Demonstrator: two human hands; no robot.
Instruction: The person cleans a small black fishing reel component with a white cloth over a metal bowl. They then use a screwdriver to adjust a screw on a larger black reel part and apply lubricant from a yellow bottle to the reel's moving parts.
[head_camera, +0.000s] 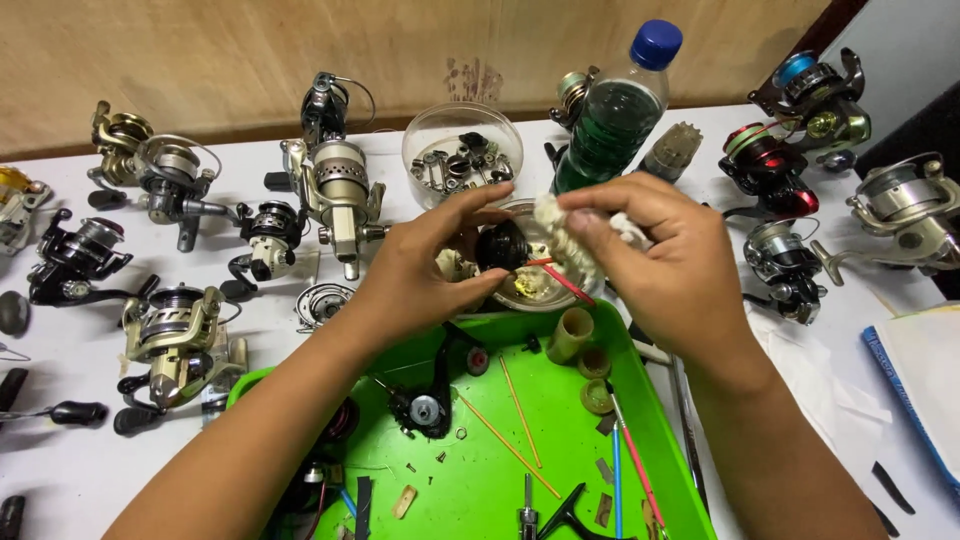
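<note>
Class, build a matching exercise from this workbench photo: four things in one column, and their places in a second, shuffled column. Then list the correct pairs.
Things:
1. black reel part
2. clear bottle with blue cap
3. red fishing reel
4. orange sticks

Places:
A. lying in the green tray
B. pinched in the left hand
C. standing behind the right hand
D. on the white table, far right side

Pairs: 1-B, 2-C, 3-D, 4-A

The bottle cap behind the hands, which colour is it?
Blue; the bottle cap shows clearly in the head view.
</note>
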